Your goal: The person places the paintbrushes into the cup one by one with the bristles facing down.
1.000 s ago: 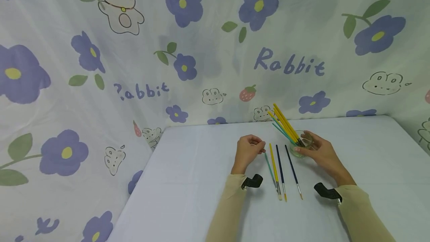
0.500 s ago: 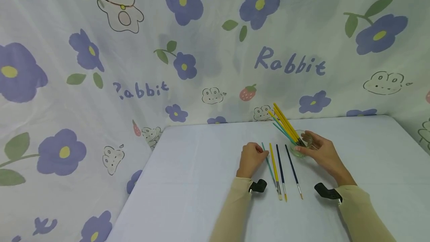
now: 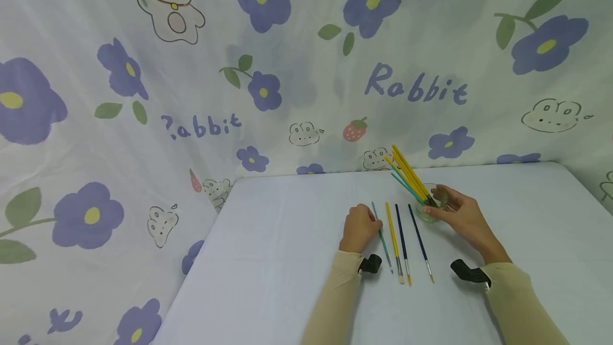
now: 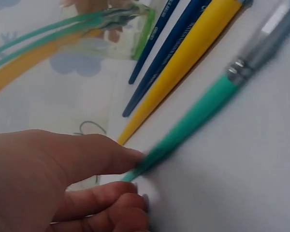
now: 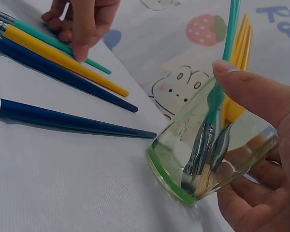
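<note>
My left hand [image 3: 359, 229] pinches a green-handled paintbrush [image 4: 193, 118] between thumb and fingers near the handle's thin end. The brush lies along the white tabletop with its bristles toward me. My right hand [image 3: 460, 217] grips a clear glass cup [image 5: 169, 176] with a green-tinted base, which is tilted to the left. Inside lean several paintbrushes, bristles down: yellow-handled ones [image 3: 407, 169] and green-handled ones [image 5: 230, 34]. Between the hands lie a yellow-handled paintbrush [image 3: 392, 228] and two dark blue paintbrushes, one [image 3: 402, 233] beside the yellow and another [image 3: 419, 236] nearer the cup.
The white-covered table [image 3: 268, 260] meets a hanging cloth [image 3: 306, 95] printed with purple flowers and rabbits at its back and left. The brushes on the table lie roughly side by side. A black wrist camera [image 3: 371, 264] sits on each sleeve.
My left hand has come down and right onto the green paintbrush and pinched it. The brush's bristle end has shifted left, away from the yellow brush. The right hand keeps holding the cup.
</note>
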### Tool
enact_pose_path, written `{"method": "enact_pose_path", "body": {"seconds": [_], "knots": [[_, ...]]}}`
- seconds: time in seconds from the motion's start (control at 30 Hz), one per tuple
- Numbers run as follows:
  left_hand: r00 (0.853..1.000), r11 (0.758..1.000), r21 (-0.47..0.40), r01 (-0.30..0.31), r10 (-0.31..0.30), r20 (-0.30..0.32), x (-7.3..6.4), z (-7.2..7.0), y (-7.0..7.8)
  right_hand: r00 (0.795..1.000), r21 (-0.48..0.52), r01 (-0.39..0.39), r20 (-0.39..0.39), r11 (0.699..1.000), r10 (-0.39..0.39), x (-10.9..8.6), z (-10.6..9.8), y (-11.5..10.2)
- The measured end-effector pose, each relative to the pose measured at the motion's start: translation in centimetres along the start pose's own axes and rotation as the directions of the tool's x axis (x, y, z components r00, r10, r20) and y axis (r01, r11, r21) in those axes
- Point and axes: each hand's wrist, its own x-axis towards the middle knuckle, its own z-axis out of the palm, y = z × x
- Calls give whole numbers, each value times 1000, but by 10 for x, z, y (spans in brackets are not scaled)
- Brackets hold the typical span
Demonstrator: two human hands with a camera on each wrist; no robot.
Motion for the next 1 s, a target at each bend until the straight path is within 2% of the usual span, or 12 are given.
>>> {"method": "enact_pose_path", "body": {"seconds": [0.17, 0.33, 0.43, 0.53, 0.63, 0.77, 0.87, 1.0], "knots": [[999, 998, 57, 27, -28, 28, -1, -7, 3, 1000, 1, 4, 5, 1000, -4, 1, -1, 0], [998, 985, 161, 55, -60, 26, -3, -9, 9, 1000, 3, 8, 6, 1000, -8, 1, -2, 0], [998, 970, 236, 52, -61, 31, -4, -10, 12, 1000, 8, -1, 7, 1000, 1, 0, -3, 0], [997, 963, 265, 36, -52, 51, -4, -12, 13, 1000, 9, -4, 8, 1000, 4, -1, -3, 0], [997, 973, 228, 35, -50, 62, -5, -16, 12, 1000, 8, -4, 10, 1000, 4, -1, -3, 0], [996, 993, 105, 59, -66, 68, -6, -25, 11, 1000, 9, -7, 9, 1000, 6, -1, -3, 0], [993, 997, 18, 73, -75, 94, -6, -31, 12, 1000, 13, -5, 9, 1000, 5, -1, -3, 0], [989, 997, -65, 51, -42, 141, -6, -37, 13, 1000, 11, 6, 7, 1000, -6, -1, -3, 0]]}}
